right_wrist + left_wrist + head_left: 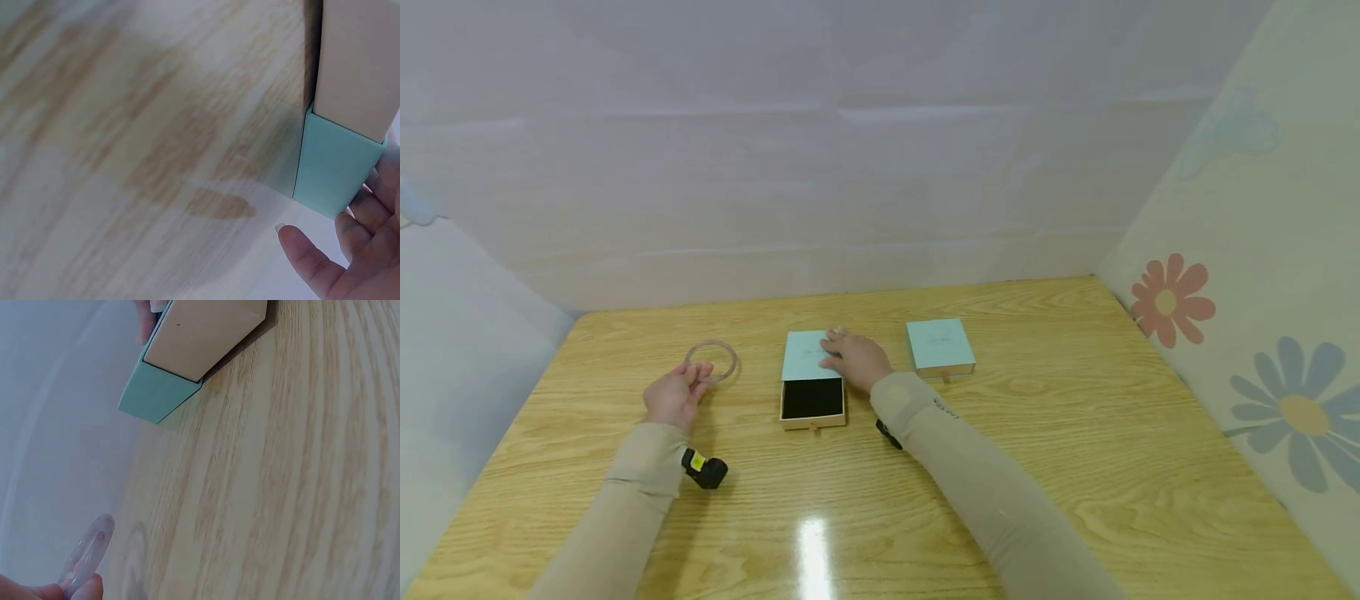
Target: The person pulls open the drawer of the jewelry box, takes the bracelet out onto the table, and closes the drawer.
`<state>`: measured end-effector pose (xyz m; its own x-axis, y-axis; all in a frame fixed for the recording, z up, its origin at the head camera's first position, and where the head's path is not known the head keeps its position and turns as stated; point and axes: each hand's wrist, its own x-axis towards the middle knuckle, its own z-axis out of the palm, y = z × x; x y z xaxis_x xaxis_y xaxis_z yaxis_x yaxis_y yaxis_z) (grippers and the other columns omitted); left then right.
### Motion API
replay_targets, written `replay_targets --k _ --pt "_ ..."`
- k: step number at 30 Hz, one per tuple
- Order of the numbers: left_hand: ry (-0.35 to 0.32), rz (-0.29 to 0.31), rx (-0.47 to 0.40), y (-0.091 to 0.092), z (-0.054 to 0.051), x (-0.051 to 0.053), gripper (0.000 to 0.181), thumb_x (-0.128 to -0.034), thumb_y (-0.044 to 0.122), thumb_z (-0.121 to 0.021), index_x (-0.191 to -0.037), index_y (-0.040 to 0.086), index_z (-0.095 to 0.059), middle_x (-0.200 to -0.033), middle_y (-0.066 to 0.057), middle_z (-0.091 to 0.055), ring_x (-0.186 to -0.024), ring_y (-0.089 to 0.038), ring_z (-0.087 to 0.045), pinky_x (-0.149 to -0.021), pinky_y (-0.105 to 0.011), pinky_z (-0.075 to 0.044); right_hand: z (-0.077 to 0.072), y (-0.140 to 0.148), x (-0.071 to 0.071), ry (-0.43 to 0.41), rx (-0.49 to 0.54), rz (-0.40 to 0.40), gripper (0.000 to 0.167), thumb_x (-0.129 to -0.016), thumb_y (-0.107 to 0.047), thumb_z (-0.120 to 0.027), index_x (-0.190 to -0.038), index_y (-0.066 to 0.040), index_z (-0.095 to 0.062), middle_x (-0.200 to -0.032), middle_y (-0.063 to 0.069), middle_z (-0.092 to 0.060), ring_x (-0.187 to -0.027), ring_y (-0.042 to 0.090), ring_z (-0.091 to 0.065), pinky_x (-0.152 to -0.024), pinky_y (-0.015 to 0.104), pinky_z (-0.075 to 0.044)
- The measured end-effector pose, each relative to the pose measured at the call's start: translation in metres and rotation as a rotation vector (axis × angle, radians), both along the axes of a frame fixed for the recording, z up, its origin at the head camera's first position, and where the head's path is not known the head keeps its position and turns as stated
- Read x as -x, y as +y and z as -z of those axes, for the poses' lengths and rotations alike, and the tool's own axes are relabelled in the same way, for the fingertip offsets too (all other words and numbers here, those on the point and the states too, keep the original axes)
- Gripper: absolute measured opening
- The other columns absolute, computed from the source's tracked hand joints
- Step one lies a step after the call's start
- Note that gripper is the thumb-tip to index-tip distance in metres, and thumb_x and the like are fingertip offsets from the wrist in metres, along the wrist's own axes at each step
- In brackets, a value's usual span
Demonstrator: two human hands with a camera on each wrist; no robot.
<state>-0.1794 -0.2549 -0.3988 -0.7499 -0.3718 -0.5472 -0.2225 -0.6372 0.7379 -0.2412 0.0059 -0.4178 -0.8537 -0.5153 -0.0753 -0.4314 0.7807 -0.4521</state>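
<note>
My left hand point(674, 397) pinches a translucent pinkish bangle point(733, 360) between thumb and fingers, tilted over the table's left side; the left wrist view shows the bangle point(94, 550) at its lower left. At the middle a mint-green box point(802, 354) has its drawer pulled partly out toward me, showing a black lining point(812, 399). My right hand point(859, 360) rests on the right part of the box's sleeve, fingers extended. In the right wrist view, the fingers of my right hand point(369, 250) lie against the mint sleeve point(334, 164), the thumb apart from it.
A second mint-green box point(940, 343), closed, stands to the right of my right hand. The wooden table point(1075, 433) meets a pale wall covering point(835, 183) at the back, with a flower-printed covering point(1262, 292) on the right.
</note>
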Motion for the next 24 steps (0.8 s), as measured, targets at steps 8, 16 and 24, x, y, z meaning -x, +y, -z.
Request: replay_targets --k 8,16,24 --pt "-0.014 0.000 0.028 -0.0009 0.0064 0.0028 0.052 -0.0999 -0.004 -0.041 -0.150 -0.001 -0.028 -0.098 -0.005 -0.056 -0.080 -0.007 -0.065 -0.088 -0.017 -0.050 -0.0005 0.0007 -0.0014 -0.002 0.003 0.001 0.050 -0.099 -0.031 -0.053 -0.145 -0.011 -0.046 -0.155 0.003 -0.032 -0.144 0.020 -0.025 -0.115 0.035 -0.027" --pt "-0.036 -0.017 0.037 0.0014 0.0084 0.0064 0.052 -0.0985 -0.004 -0.045 -0.149 -0.001 -0.032 -0.098 -0.005 -0.058 -0.075 -0.007 -0.064 -0.086 -0.017 -0.051 -0.0006 0.0022 -0.0024 -0.006 0.009 0.005 0.050 -0.099 -0.031 -0.053 -0.144 -0.011 -0.046 -0.155 0.004 -0.032 -0.144 0.020 -0.025 -0.115 0.036 -0.026" --pt "-0.035 -0.031 0.078 0.0024 0.0088 0.0076 0.050 -0.0975 -0.006 -0.047 -0.146 -0.005 -0.034 -0.081 -0.001 -0.060 -0.069 -0.008 -0.063 -0.082 -0.019 -0.052 -0.0019 0.0027 -0.0032 -0.017 0.013 0.006 0.050 -0.099 -0.031 -0.053 -0.145 -0.011 -0.046 -0.155 0.004 -0.032 -0.144 0.019 -0.025 -0.115 0.035 -0.026"
